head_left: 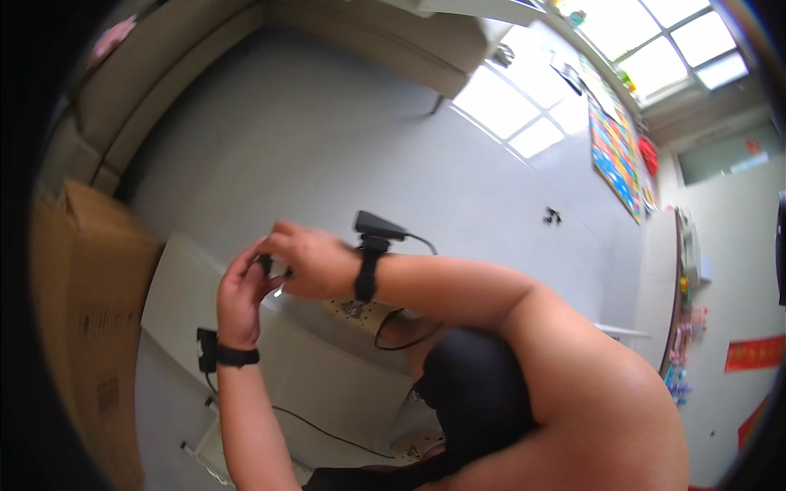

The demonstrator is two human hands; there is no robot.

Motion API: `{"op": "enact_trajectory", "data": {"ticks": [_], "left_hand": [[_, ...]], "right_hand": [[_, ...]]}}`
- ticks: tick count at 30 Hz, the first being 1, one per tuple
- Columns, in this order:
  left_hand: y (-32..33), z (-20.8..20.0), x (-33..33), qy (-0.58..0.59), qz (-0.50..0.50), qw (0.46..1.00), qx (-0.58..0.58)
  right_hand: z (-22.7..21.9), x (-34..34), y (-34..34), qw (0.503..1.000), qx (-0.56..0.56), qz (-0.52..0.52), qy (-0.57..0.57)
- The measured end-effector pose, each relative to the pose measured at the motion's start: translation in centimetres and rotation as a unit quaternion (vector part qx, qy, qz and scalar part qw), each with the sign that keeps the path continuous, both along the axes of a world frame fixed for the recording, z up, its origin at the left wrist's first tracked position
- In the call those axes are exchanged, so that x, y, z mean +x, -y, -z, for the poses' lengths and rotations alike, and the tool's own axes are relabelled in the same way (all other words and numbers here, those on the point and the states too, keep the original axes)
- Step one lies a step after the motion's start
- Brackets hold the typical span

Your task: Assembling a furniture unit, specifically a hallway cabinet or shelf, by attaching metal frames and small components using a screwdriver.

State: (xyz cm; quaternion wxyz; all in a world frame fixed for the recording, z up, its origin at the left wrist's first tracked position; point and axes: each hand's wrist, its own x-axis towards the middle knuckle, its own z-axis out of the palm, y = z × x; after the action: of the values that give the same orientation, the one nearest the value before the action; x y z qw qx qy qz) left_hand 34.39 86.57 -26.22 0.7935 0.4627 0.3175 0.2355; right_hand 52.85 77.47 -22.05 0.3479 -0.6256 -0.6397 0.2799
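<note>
Both hands meet above the near part of a white panel (246, 344) lying flat on the grey floor (327, 147). Left hand (241, 299) is curled, fingertips pinched on a small dark object (266, 263); right hand (311, 260) is closed over the same item from above, a thin metal piece (280, 290) poking out below, possibly a tool tip, too blurred to say. Each wrist wears a black strap with a small device; the right one (377, 225) trails a cable. Cardboard box (86, 327) stands at the left, beige sofa (385, 41) along the far wall, colourful mat (616, 159) on the floor at right.
</note>
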Motion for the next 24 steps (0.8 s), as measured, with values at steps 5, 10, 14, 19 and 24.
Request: {"op": "enact_trajectory", "data": {"ticks": [5,10,14,19,24], "left_hand": [[0.1,0.6,1.6,0.038,0.056,0.998,0.008],[0.5,0.7,0.4,0.026,0.027,0.999,0.033],[0.7,1.0,-0.1,0.058,0.001,0.998,-0.009],[0.9,1.4,-0.1,0.083,0.012,0.996,-0.022],[0.7,1.1,0.9,0.032,-0.008,0.999,0.033]], "right_hand": [[-1.3,1.7,0.5,1.000,-0.017,0.008,-0.010],[-0.5,1.2,-0.8,0.999,-0.019,-0.035,0.027],[-0.4,0.3,-1.0,0.999,-0.017,-0.021,0.028],[-0.2,0.6,-0.6,0.998,-0.031,0.011,0.049],[-0.1,0.8,-0.6,0.997,-0.040,0.019,0.063]]}}
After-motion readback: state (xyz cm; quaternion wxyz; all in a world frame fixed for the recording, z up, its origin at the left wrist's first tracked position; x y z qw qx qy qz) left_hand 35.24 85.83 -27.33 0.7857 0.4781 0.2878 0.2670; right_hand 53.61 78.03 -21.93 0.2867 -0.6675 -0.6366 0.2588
